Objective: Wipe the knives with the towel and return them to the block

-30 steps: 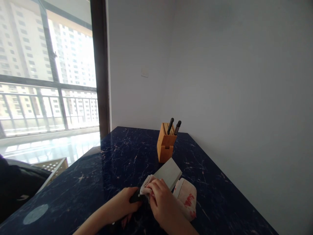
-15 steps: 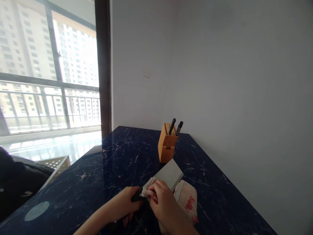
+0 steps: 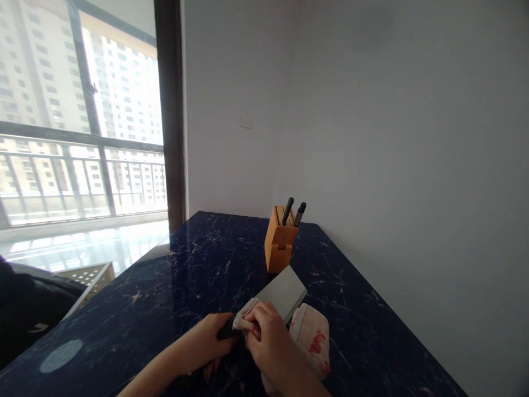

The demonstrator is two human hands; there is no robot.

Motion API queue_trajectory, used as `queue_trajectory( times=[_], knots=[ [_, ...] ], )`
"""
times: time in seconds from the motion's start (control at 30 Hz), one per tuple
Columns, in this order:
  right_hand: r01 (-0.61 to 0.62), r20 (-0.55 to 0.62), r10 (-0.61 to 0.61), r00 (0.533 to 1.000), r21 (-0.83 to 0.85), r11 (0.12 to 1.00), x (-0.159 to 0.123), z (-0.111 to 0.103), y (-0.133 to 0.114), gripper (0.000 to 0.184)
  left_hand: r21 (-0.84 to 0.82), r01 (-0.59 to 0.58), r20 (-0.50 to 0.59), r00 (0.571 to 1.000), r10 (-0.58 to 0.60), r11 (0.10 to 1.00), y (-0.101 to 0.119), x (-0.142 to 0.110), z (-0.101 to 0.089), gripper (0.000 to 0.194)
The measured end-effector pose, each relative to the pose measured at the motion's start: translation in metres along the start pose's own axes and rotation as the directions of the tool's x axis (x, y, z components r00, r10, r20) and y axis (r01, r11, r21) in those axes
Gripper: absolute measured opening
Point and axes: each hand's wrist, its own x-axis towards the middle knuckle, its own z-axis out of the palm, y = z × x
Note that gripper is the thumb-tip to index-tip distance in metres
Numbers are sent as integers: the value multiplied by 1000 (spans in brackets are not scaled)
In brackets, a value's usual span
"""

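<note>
My left hand (image 3: 217,334) is wrapped round the black handle (image 3: 227,328) of a cleaver (image 3: 282,293). Its broad grey blade points away from me and to the right. With my right hand (image 3: 268,336) I pinch a pale cloth (image 3: 248,313) against the blade near the handle. More of the cloth, white with red markings (image 3: 313,337), hangs to the right of my right hand, below the blade. Part of the cleaver's lower edge is hidden behind my right hand and the cloth.
A wooden knife block (image 3: 280,245) with two black-handled knives stands just beyond the blade tip on the dark blue marbled table (image 3: 215,259). A pale round patch (image 3: 61,356) shows at the table's left. A dark item (image 3: 37,314) lies beside a perforated box (image 3: 93,278) at far left.
The whole view has shifted slightly, so things sit a little further left. My hands keep their hold on the cleaver and cloth, with hardly any movement between them.
</note>
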Motion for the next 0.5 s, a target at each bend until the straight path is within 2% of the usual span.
queue_trajectory(
  times=[0.17, 0.33, 0.5],
  knots=[
    [15, -2, -15, 1000, -17, 1000, 4, -1, -6, 30, -8, 3, 37, 999, -2, 1000, 1, -1, 0, 20],
    [-22, 22, 23, 999, -31, 999, -2, -7, 0, 25, 9, 7, -7, 1000, -7, 1000, -1, -2, -1, 18],
    [18, -16, -18, 1000, 14, 1000, 4, -3, -2, 25, 0, -4, 12, 1000, 4, 1000, 0, -1, -1, 21]
  ],
)
